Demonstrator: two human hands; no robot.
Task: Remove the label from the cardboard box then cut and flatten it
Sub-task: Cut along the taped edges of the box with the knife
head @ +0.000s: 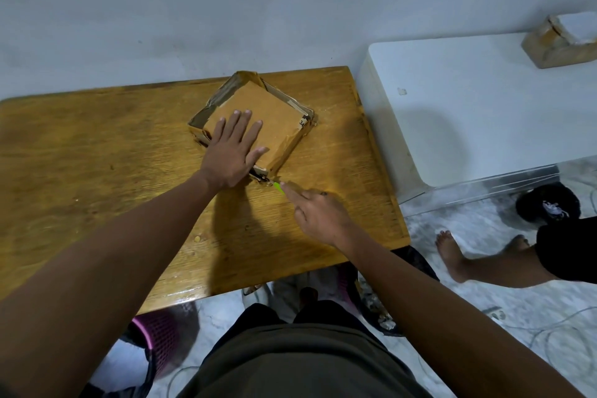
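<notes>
A shallow brown cardboard box [274, 113] lies on the wooden table [97, 155], turned like a diamond, with torn tape along its edges. My left hand [232, 152] presses flat on its top, fingers spread. My right hand [319, 216] holds a small cutter with a green tip [278, 187] against the box's near corner. Most of the cutter is hidden in my fist. No label shows on the box top; a small printed scrap sits at its right corner.
A white low table [468, 113] stands to the right, carrying another cardboard box [562, 42]. Another person's bare feet and leg [478, 258] are on the marble floor at right. Baskets and bags sit under the table's near edge. A pale wall runs behind.
</notes>
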